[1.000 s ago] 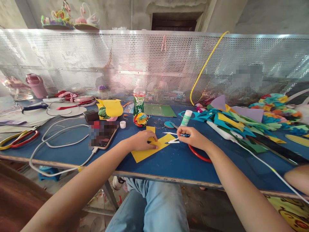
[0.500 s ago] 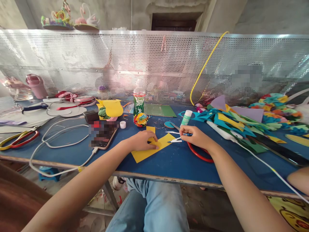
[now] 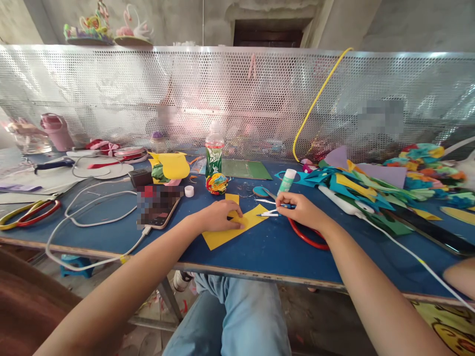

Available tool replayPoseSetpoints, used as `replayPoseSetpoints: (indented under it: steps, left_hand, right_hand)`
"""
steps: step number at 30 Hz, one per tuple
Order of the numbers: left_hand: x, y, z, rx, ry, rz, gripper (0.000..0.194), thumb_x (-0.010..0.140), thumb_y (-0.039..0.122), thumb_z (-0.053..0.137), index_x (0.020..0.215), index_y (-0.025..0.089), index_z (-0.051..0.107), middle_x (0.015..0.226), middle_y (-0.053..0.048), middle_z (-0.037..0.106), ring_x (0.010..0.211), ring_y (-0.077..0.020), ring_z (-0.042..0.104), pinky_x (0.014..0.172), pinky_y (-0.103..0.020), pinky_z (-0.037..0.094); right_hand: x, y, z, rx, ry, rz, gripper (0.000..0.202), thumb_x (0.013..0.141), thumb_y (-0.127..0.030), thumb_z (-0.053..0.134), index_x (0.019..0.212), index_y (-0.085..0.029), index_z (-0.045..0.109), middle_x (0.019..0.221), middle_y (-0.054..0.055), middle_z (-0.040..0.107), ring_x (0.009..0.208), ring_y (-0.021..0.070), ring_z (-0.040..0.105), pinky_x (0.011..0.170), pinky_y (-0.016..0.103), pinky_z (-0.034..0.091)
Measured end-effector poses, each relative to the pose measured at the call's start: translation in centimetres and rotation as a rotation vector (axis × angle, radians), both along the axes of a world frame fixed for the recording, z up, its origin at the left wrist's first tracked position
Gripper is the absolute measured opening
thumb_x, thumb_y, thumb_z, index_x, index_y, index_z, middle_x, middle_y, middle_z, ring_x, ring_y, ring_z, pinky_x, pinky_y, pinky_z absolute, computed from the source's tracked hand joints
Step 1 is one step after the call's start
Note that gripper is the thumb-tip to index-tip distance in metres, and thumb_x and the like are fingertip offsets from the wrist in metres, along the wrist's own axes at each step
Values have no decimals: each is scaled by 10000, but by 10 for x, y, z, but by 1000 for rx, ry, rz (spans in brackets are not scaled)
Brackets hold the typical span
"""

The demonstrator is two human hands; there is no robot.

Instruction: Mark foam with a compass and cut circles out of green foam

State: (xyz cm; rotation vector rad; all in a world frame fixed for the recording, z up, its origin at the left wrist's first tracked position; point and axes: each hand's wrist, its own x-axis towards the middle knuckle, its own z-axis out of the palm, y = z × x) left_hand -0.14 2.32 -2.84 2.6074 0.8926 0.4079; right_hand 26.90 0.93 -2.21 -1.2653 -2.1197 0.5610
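Near the front of the blue table, a yellow paper sheet (image 3: 221,239) lies at an angle. My left hand (image 3: 221,216) rests on the sheet, fingers curved and apart, covering its upper left part. Just right of the sheet, my right hand (image 3: 291,206) has its fingers closed round slim blue and white items, too small to identify. Thin white pieces (image 3: 267,214) reach left from it to the sheet's right corner. A red loop handle (image 3: 308,238) lies under and beside that hand. Behind it stands a glue stick (image 3: 287,181).
A phone (image 3: 159,207) with a white cable and scissors (image 3: 29,215) lie left. A bottle (image 3: 214,153) stands behind a paper flower (image 3: 216,184). Paper scraps (image 3: 345,185) and a white tool (image 3: 338,200) lie right. Another person's arm (image 3: 460,277) shows at the right edge.
The thin white pieces by my right hand have shifted slightly, their tips now a little further left. My left hand and the yellow sheet look unmoved.
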Motion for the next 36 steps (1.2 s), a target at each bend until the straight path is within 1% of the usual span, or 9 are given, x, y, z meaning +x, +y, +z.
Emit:
replayPoseSetpoints:
  steps: [4, 8, 11, 23, 31, 36]
  left_hand:
    - [0, 0, 0, -2, 0, 2, 320, 778, 449, 603, 972, 196, 615, 1083, -70, 605, 1033, -232, 549, 928, -347, 402]
    - [0, -1, 1, -4, 1, 3, 320, 776, 447, 606, 973, 195, 615, 1082, -71, 607, 1033, -233, 549, 927, -348, 401]
    - [0, -1, 1, -4, 2, 0, 322, 777, 450, 604, 974, 195, 615, 1086, -71, 607, 1032, -232, 549, 927, -348, 401]
    - [0, -1, 1, -4, 4, -3, 321, 777, 449, 605, 973, 195, 616, 1099, -72, 604, 1038, -232, 552, 926, -346, 404]
    - [0, 0, 1, -9, 9, -2, 336, 772, 456, 606, 978, 191, 618, 1097, -73, 607, 1049, -238, 550, 935, -351, 398]
    - [0, 0, 2, -12, 11, 4, 336, 769, 459, 607, 977, 195, 620, 1085, -72, 605, 1027, -233, 552, 922, -341, 403]
  right_hand:
    - [2, 0, 0, -1, -2, -7, 57, 737, -242, 519, 694, -217, 494, 726, -6, 538, 731, 172, 536, 729, 291, 404]
    - [3, -1, 0, -4, 0, -10, 52, 735, -240, 521, 697, -217, 495, 735, -8, 537, 745, 170, 534, 743, 287, 398]
    - [3, -2, 1, -13, -1, -19, 52, 729, -229, 519, 688, -217, 489, 715, -16, 528, 723, 162, 527, 718, 275, 392]
    - [1, -13, 11, -26, -15, -95, 74, 706, -256, 523, 658, -213, 488, 681, -7, 533, 650, 165, 505, 626, 272, 378]
    - [2, -6, 6, -44, -9, -29, 58, 725, -224, 522, 680, -218, 485, 709, -14, 523, 713, 166, 525, 686, 272, 392]
    - [0, -3, 4, -27, 24, 7, 62, 754, -252, 525, 707, -216, 509, 731, -8, 534, 734, 167, 530, 732, 285, 400]
